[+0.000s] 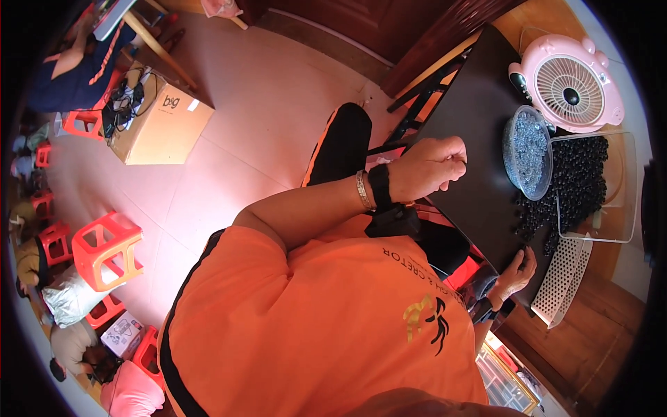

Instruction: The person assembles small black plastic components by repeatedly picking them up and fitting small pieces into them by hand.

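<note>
My left hand (432,167) is raised over the near side of the black table (462,132), its fingers curled closed. Whatever they may hold is hidden or too small to make out. At the table's edge, my right hand (515,275) has its fingers bent together beside loose black beads (582,174). Nothing in its grip can be named. The bead pile spills from a clear rectangular plastic tray (629,187) onto the tabletop. Beside it, a round clear bowl (548,156) holds small pale-blue shiny pieces (528,149).
A pink fan (571,83) stands behind the bowl. A white perforated basket (561,278) lies near my right hand. Left on the floor are a cardboard box (167,121) with black cables and red plastic stools (108,247). Another person sits at the upper left.
</note>
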Demonstrator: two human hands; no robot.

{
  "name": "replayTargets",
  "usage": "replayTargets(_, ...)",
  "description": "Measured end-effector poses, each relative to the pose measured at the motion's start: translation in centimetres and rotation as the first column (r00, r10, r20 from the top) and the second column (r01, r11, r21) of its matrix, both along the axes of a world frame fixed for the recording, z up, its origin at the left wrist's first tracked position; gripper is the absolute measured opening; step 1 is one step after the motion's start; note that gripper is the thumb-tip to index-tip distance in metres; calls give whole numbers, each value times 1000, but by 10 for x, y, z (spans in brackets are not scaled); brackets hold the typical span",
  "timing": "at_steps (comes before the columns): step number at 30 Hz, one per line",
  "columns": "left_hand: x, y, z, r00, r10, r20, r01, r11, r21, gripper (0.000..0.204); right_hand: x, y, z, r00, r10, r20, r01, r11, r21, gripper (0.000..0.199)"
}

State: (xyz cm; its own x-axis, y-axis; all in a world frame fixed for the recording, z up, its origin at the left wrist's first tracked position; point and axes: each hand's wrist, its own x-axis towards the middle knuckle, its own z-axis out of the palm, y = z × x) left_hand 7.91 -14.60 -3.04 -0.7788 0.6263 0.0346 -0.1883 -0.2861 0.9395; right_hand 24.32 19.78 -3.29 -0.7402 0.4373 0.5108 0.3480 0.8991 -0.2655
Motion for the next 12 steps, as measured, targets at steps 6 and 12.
replayTargets(6, -1, 3, -2, 1000, -18, 7, 18, 1000, 2, 16, 1, -2, 1, 1000, 2, 2, -2, 1000, 20, 25)
replayTargets(12, -3, 1, -1, 999, -37, 3, 37, 999, -2, 17, 3, 0, 1, 1000, 14, 1, -14, 998, 54, 22)
